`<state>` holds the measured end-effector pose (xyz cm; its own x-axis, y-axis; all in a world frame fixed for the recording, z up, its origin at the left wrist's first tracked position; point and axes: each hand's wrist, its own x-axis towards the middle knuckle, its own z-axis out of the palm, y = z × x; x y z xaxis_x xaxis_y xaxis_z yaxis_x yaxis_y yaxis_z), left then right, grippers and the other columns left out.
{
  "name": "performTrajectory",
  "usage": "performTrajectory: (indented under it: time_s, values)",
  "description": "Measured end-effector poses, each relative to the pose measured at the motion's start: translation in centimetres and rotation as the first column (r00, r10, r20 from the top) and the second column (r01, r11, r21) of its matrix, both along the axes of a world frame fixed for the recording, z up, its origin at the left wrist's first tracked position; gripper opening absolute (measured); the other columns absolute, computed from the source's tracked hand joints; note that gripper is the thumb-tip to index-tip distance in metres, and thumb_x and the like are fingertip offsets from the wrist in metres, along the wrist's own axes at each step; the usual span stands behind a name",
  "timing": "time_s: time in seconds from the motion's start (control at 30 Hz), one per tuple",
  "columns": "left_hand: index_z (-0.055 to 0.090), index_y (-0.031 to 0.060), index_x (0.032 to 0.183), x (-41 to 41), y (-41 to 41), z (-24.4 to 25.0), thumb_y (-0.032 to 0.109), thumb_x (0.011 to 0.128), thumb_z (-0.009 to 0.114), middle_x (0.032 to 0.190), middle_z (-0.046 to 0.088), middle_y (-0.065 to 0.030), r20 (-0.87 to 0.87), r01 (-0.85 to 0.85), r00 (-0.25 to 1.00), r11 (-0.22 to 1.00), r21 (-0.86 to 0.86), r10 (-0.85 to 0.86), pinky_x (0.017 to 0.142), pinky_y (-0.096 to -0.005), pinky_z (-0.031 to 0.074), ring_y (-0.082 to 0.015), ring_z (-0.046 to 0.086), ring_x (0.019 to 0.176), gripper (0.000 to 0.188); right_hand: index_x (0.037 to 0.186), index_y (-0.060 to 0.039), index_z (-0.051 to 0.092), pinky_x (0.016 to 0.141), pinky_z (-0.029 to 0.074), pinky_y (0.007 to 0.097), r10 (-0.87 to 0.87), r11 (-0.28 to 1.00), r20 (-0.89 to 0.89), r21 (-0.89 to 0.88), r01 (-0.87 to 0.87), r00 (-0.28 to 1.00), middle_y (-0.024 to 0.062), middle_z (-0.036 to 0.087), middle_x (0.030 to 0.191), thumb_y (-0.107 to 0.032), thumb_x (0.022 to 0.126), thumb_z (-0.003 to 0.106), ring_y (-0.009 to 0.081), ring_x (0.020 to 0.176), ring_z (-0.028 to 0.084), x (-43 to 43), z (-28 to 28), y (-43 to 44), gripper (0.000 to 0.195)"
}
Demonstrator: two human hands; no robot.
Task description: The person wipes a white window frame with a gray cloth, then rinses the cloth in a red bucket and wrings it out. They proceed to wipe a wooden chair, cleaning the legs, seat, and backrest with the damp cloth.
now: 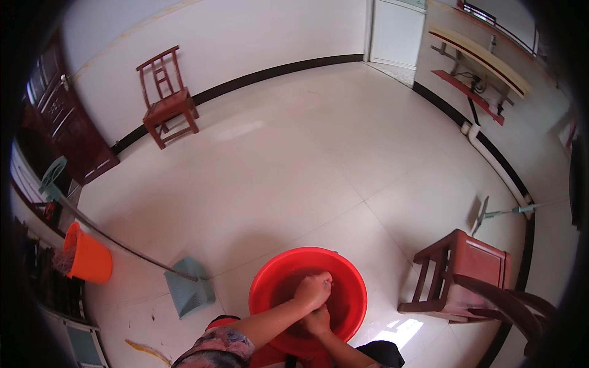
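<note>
A red plastic basin (354, 294) sits on the floor in front of me, with dark contents that look like liquid in it. My left hand (314, 290) is over the basin, its fingers curled into a fist. Just below it, my right hand (317, 320) reaches in from the lower right and touches or nearly touches the left. Something dark shows between the two hands, but I cannot make out whether either one grips it. The fingers of my right hand are largely hidden.
A long-handled dustpan (189, 287) stands left of the basin, near an orange bucket (92, 255). At right is a red-brown wooden chair (481, 276), with a floor squeegee or mop (481, 216) behind it. Another wooden chair (168, 103) stands by the far wall.
</note>
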<state>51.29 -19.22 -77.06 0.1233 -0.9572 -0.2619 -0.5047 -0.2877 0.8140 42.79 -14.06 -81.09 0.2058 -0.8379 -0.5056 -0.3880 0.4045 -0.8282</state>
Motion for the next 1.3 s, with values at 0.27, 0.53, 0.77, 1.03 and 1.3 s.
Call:
performTrajectory:
  time_s: [0.27, 0.53, 0.77, 1.03, 1.3]
  values:
    - [0.046, 0.0019, 0.125, 9.8, 0.0, 4.1, 0.007, 0.082, 0.052, 0.118, 0.053, -0.0109, -0.869, -0.058, 0.471, 0.988, 0.144, 0.154, 0.088, -0.0317, 0.045, -0.0188, 0.054, 0.104, 0.044, 0.126, -0.0007, 0.038, 0.086, 0.044, 0.0319, -0.23, 0.944, 0.706, 0.33, -0.023, 0.67, 0.0104, 0.056, 0.112, -0.011, 0.071, 0.073, 0.0189, 0.101, 0.055, -4.5, 8.8, -4.1, 0.066]
    - [0.028, -0.0009, 0.138, 8.5, -2.6, 13.9, 0.011, 0.079, 0.062, 0.138, 0.035, -0.0114, -0.712, 0.32, 0.601, 0.926, -0.201, -0.363, 0.101, -0.031, 0.032, -0.0196, 0.04, 0.122, 0.069, 0.13, -0.001, 0.039, 0.095, 0.037, 0.0296, 0.062, 0.985, 0.524, -0.17, 0.033, 0.849, 0.0081, 0.051, 0.119, -0.012, 0.078, 0.059, 0.0172, 0.109, 0.048, -4.9, 16.5, -3.8, 0.057]
    - [0.058, -0.0044, 0.098, 7.6, -2.5, 19.0, 0.022, 0.075, 0.067, 0.104, 0.055, -0.011, -0.281, 0.202, 0.908, 0.913, -0.354, -0.31, 0.09, -0.0309, 0.039, -0.0159, 0.049, 0.103, 0.036, 0.124, 0.0033, 0.045, 0.094, 0.038, 0.0313, 0.149, 0.841, 0.047, -0.532, -0.102, 0.988, 0.0149, 0.051, 0.12, -0.012, 0.077, 0.059, 0.0192, 0.111, 0.048, -3.7, 23.0, -3.6, 0.051]
    - [0.056, -0.0018, 0.089, 5.3, -3.8, 25.5, 0.009, 0.083, 0.053, 0.078, 0.054, 0.0004, -0.69, 0.077, 0.616, 0.901, -0.426, -0.379, 0.068, -0.0201, 0.039, -0.005, 0.046, 0.073, 0.013, 0.113, 0.0, 0.053, 0.077, 0.047, 0.0332, -0.304, 0.59, -0.205, -0.807, 0.014, 0.93, 0.0095, 0.061, 0.097, -0.028, 0.085, 0.061, 0.0208, 0.088, 0.058, -5.2, 27.6, -5.2, 0.041]
    - [0.057, -0.0019, 0.075, 4.2, -3.0, 27.2, 0.014, 0.087, 0.051, 0.066, 0.05, 0.0046, -0.501, 0.26, 0.698, 0.833, -0.489, -0.512, 0.057, -0.0212, 0.037, -0.0038, 0.042, 0.062, 0.021, 0.099, -0.0044, 0.055, 0.079, 0.046, 0.0309, -0.27, 0.899, 0.756, -0.023, 0.436, 0.596, 0.0045, 0.058, 0.092, -0.028, 0.09, 0.05, 0.0157, 0.086, 0.056, -5.2, 28.7, -7.3, 0.026]
